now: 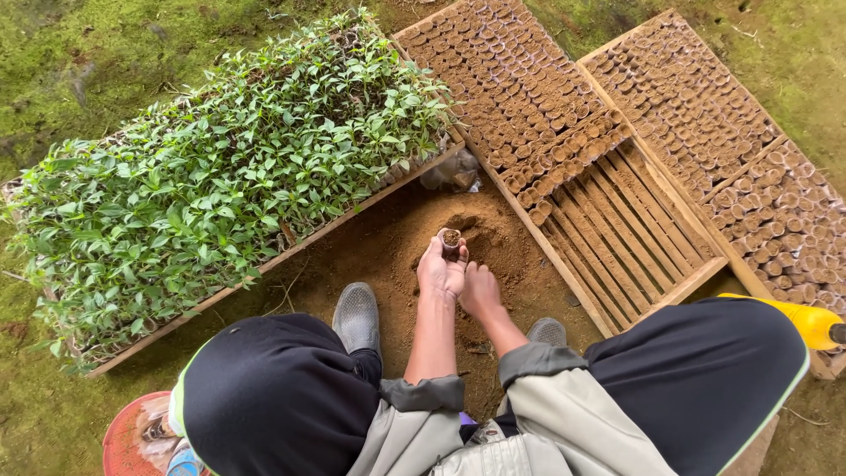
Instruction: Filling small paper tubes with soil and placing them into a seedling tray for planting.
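My left hand (440, 269) holds a small soil-filled seedling pot (450, 239) upright above a heap of brown soil (480, 236) on the ground between my feet. My right hand (480, 288) rests close beside the left, fingers curled down toward the soil; I cannot tell whether anything is in it. Both forearms reach forward from grey sleeves over my black-trousered knees.
A wooden tray of green seedlings (220, 167) lies at the left. Two slatted wooden trays (617, 220) partly packed with several filled pots (520, 97) lie at the right. Grey shoes (356, 316), a yellow boot (806, 322), a red container (132, 436) and mossy ground surround me.
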